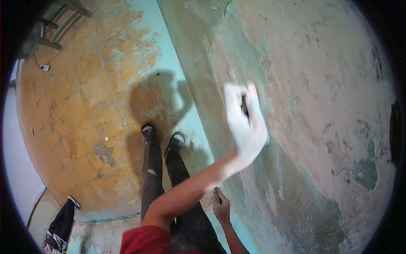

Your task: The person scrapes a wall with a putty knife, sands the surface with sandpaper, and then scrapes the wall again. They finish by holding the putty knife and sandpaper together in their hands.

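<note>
My left hand (247,122) is raised over the scuffed wall (313,93), its arm crossing my body from a red sleeve. The fingers are bent and pressed together, blurred by motion. A thin dark edge shows at the fingertips, too unclear to name. Lower down, near the foot of the wall, my right hand (221,209) is closed around a small dark object (217,195) that I cannot identify.
My sandalled feet stand on the worn yellow floor (84,110) beside a pale strip along the wall. A wooden frame (53,29) and a small white box (45,67) with a cord are at upper left. Another person's dark-clothed leg (63,220) shows at lower left.
</note>
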### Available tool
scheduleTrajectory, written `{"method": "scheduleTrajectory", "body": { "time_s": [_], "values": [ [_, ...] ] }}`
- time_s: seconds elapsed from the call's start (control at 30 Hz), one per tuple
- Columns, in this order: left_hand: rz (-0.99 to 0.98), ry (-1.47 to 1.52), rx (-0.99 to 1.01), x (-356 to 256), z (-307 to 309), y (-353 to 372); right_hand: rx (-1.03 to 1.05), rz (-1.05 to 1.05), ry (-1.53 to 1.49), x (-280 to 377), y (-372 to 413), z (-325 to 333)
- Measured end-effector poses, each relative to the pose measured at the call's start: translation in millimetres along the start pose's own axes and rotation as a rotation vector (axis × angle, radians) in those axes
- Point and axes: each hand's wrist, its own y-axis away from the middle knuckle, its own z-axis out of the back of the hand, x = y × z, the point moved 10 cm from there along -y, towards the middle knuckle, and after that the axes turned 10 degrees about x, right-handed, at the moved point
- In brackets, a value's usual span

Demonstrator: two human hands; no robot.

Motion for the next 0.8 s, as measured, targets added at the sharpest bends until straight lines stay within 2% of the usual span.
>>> {"method": "scheduleTrajectory", "body": {
  "time_s": [0.07, 0.13, 0.17, 0.23, 0.27, 0.3, 0.37, 0.4, 0.43, 0.47, 0.5, 0.53, 0.57, 0.6, 0.63, 0.67, 0.7, 0.73, 0.77, 0.8],
  "values": [
    [-0.029, -0.006, 0.001, 13, 6, -3, 0.010, -0.024, 0.025, 0, 7, 10],
    [-0.007, 0.135, 0.280, 23, 0, -78, 0.018, 0.010, 0.045, 10, 5, 7],
    [-0.002, 0.126, 0.287, 24, -6, -70, 0.023, 0.004, 0.036, 13, 1, 3],
    [0.020, -0.005, -0.107, 23, 2, -24, 0.104, -0.224, 0.056, 1, -2, -2],
    [-0.047, 0.066, -0.081, 9, 0, 14, 0.055, -0.064, 0.021, -14, -6, -3],
    [0.020, -0.025, -0.001, 12, 0, 24, 0.057, -0.063, 0.022, -14, -6, -7],
    [0.035, 0.010, -0.074, 29, 3, -33, 0.050, -0.025, 0.141, -1, 8, -6],
    [0.168, -0.019, -0.023, 55, 8, -60, 0.067, -0.046, 0.015, 0, 14, -12],
    [0.230, -0.176, -0.095, 91, 24, -87, 0.060, -0.024, 0.033, 7, 14, -15],
    [0.287, -0.322, -0.180, 129, 44, -100, 0.044, 0.006, 0.100, 2, 13, -18],
    [0.514, -0.574, -0.092, 161, 64, -100, 0.018, 0.049, 0.173, 0, 11, -16],
    [0.504, -0.649, 0.009, 195, 83, -96, 0.017, 0.072, 0.170, 4, 14, -14],
    [0.363, -0.628, 0.002, 237, 113, -85, -0.001, 0.081, 0.134, 5, 21, -10],
    [0.404, -1.249, 0.546, 282, 127, -82, -0.017, 0.082, 0.094, 9, 27, -8],
    [0.288, -0.648, 0.148, 260, 186, -50, 0.013, 0.024, -0.016, 22, 34, -10],
    [0.410, -0.639, 0.191, 245, 224, -26, 0.005, 0.051, 0.043, 23, 37, -9],
    [0.426, -0.705, 0.271, 225, 264, -2, -0.004, 0.081, 0.104, 19, 38, -8],
    [0.582, -0.769, 0.278, 199, 311, 25, -0.011, 0.100, 0.094, 10, 39, -7],
    [0.560, -0.669, 0.125, 187, 374, 54, -0.039, 0.131, 0.172, 1, 40, -4],
    [0.712, -1.039, 0.116, 174, 450, 84, -0.069, 0.155, 0.250, -8, 42, 0]
  ]
}}
